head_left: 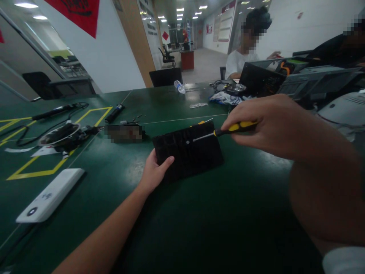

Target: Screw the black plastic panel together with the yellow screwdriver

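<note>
A flat black panel [196,156] is tilted up above the green table. My left hand [155,169] grips its left edge, thumb on the near face. My right hand [256,125] is closed round the yellow and black handle of a screwdriver [203,136], which points left. The screwdriver's tip is close to a small round silvery spot [187,142] on the panel; whether they touch is unclear. Part of another yellow tool [202,122] shows behind the panel's top edge.
A white power strip [53,196] lies at the left, near cables and a black device [61,135]. A bottle [179,87] lies at the table's far edge. A person [242,57] sits across, beside grey metal casings [308,82].
</note>
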`<state>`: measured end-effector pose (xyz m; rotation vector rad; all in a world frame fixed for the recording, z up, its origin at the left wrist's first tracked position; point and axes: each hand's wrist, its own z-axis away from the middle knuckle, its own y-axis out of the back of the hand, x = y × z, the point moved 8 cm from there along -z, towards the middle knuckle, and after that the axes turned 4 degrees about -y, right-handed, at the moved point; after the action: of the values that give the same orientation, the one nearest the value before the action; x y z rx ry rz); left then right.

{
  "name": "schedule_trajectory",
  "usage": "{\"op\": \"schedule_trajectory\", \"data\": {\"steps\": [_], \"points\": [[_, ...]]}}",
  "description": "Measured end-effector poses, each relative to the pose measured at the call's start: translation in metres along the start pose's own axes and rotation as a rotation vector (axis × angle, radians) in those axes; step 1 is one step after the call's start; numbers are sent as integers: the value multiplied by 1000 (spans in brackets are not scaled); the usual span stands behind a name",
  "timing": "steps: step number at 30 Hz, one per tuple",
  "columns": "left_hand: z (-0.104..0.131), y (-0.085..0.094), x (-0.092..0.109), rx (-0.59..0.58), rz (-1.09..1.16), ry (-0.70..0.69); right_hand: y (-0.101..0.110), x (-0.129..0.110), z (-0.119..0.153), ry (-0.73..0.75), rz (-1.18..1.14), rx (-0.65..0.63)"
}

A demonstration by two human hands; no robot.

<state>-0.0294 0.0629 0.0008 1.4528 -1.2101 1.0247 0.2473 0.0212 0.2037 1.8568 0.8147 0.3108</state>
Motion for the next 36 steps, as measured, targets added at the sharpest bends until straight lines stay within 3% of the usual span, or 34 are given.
{"op": "schedule_trajectory", "data": {"steps": [14, 22, 26, 36], "points": [[0, -1, 3, -14, 3, 9, -9, -12, -3, -35, 78, 12], [16, -12, 7, 117, -48, 22, -11, -15, -4, -69, 46, 15], [22, -21, 9, 112, -74, 8, -10, -13, -4, -85, 52, 22], [20, -21, 10, 111, -38, 23, -18, -11, -4, -85, 112, -13]]}}
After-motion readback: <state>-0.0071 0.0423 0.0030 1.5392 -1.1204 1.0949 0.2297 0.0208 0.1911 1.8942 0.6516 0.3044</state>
